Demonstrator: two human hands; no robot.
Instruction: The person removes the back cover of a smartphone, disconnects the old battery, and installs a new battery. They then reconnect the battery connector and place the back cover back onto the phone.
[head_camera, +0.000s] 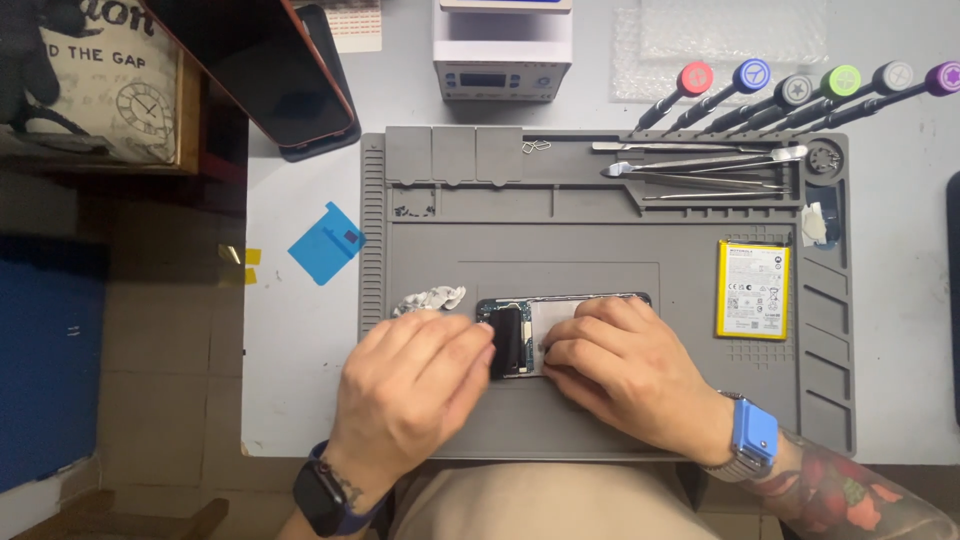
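An opened phone body (520, 335) lies flat on the grey work mat (600, 240), its inner parts facing up. My left hand (410, 385) rests at its left end, fingertips pressed against a black part inside the phone. Covering the phone's right half is my right hand (620, 365), with fingers curled on the pale inner surface. Both wrists wear watches. Most of the phone is hidden under the two hands.
A yellow battery (753, 290) lies on the mat at right. Tweezers and metal tools (700, 165) fill the mat's top tray, with several colour-capped screwdrivers (790, 90) behind. A crumpled wipe (430, 298), a blue film piece (326, 243), a white device (503, 50) and a dark phone screen (270, 70) lie around.
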